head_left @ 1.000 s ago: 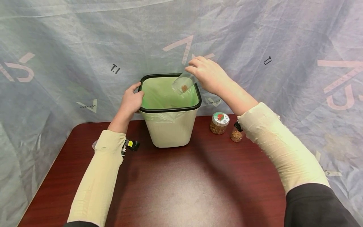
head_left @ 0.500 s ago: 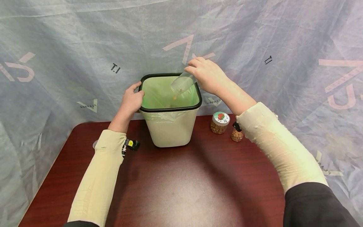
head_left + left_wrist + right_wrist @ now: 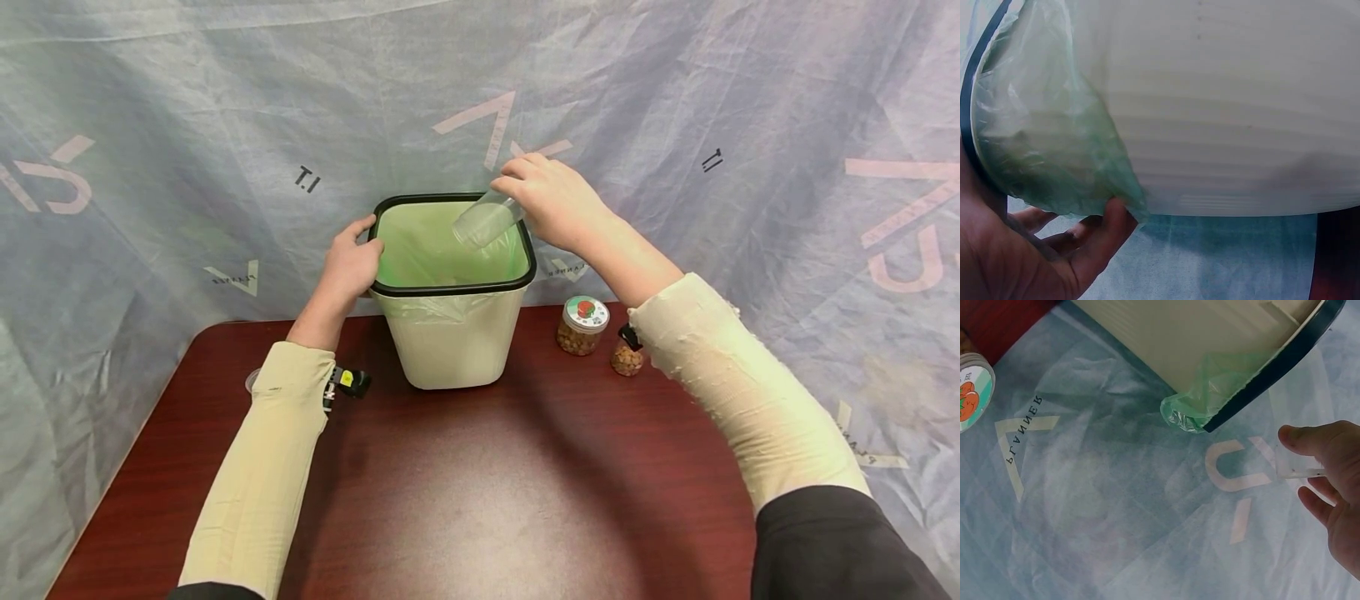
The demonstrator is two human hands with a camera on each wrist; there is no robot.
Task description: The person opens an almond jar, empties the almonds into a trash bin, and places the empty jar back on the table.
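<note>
A cream waste bin (image 3: 450,342) with a black rim and a green liner (image 3: 420,250) stands at the back of the dark red table (image 3: 480,483). My left hand (image 3: 348,267) grips the bin's left rim; in the left wrist view the bin's wall (image 3: 1241,112) and liner (image 3: 1047,144) fill the frame above my left hand (image 3: 1054,256). My right hand (image 3: 551,200) holds a clear plastic jar (image 3: 486,221) tilted mouth-down over the bin; the jar looks empty. In the right wrist view my right hand (image 3: 1329,481) pinches the jar (image 3: 1297,465) beside the bin's rim (image 3: 1272,378).
Right of the bin stand a lidded jar of brown pieces (image 3: 581,325) with a printed lid (image 3: 969,394) and a smaller jar (image 3: 625,357) partly behind my right sleeve. A clear lid (image 3: 251,382) peeks out by my left sleeve. A grey-blue printed cloth (image 3: 675,125) hangs behind.
The brown pieces that sat at the jar's mouth a second ago have dropped into the bin; the jar now looks empty. Both hands have stayed nearly still.
</note>
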